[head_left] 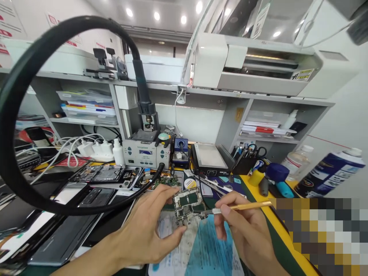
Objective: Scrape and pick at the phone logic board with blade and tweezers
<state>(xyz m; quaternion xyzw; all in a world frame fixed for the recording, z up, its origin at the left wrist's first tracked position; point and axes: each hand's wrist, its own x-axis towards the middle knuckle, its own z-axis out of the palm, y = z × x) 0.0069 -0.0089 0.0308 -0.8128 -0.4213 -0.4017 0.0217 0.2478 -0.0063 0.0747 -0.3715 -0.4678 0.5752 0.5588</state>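
Note:
My left hand (146, 224) grips a phone logic board (188, 207) by its edges, with fingers at the far side and thumb at the near side. The board is tilted, so its silver-framed chips and green patches face me. In my right hand (244, 226) is a slim golden-handled tool (250, 205), pinched between thumb and fingers. Its grey, blade-like tip reaches the board's lower right edge; whether it touches is hard to tell. Below both hands lies a work surface with a white and blue printed sheet (214, 245).
A thick black hose (8, 126) loops from the soldering station (146, 151) across the left side. Opened phones (106, 174) crowd the left bench. A hot plate (211, 159) stands behind the board. Spray can (330, 174), bottle (297, 161) and pen holder (244, 163) stand right.

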